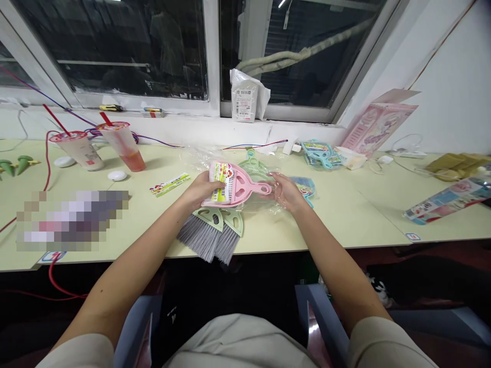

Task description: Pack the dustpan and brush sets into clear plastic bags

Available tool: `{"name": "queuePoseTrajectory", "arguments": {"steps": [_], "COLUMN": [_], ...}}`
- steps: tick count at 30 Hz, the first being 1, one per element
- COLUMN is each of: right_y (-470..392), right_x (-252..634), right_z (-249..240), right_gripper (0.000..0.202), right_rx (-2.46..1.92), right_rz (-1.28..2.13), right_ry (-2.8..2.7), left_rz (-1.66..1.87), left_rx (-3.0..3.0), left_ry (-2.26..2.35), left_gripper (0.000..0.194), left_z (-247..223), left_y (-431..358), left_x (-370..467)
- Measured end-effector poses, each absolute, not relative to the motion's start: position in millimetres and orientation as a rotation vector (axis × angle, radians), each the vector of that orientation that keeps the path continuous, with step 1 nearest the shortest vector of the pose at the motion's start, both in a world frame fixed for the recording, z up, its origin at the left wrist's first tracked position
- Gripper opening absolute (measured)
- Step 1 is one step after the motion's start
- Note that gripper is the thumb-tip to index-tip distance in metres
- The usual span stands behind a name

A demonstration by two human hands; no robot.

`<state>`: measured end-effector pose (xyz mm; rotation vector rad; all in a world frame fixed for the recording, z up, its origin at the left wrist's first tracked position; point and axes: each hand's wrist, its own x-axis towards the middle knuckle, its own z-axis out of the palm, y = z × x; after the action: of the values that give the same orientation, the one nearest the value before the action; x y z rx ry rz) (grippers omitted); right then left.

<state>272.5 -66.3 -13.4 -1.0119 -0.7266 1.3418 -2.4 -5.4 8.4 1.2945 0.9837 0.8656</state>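
My left hand [202, 191] grips the left end of a pink dustpan and brush set [241, 188], thumb over its yellow-green label. At the handle end of the set is my right hand [285, 190], its fingers closed on clear plastic wrap [275, 206]. Behind the pink set lies a green dustpan [253, 163], partly covered by it and by plastic. Two green brushes with grey bristles [207, 235] lie below, at the table's front edge. A blue set [305, 189] lies partly hidden behind my right forearm.
A loose label card [169, 185] and two cups with red straws [125, 148] are on the left of the table [345, 204]. More blue sets [320, 154] lie at the back. A pink box [379, 122] and a packaged item [448, 202] are at the right.
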Motion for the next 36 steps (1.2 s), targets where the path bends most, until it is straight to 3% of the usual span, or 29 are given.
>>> {"name": "queuePoseTrajectory", "arguments": {"steps": [11, 19, 27, 36], "right_y": [-65, -69, -64, -71], "right_x": [267, 263, 260, 258], "right_z": [-14, -10, -18, -13], "right_gripper": [0.044, 0.058, 0.057, 0.063], "right_rx": [-0.909, -0.827, -0.739, -0.736], "right_rz": [1.494, 1.598, 1.666, 1.655], "right_ry": [-0.620, -0.655, -0.715, -0.723], "left_rz": [0.872, 0.869, 0.770, 0.778], "left_rx": [1.224, 1.200, 1.202, 1.171], "left_ry": [0.927, 0.907, 0.871, 0.931], "left_gripper": [0.042, 0.048, 0.039, 0.045], "left_z": [7, 8, 17, 12], "left_y": [-9, -9, -15, -10], "left_x": [4, 2, 4, 7]}}
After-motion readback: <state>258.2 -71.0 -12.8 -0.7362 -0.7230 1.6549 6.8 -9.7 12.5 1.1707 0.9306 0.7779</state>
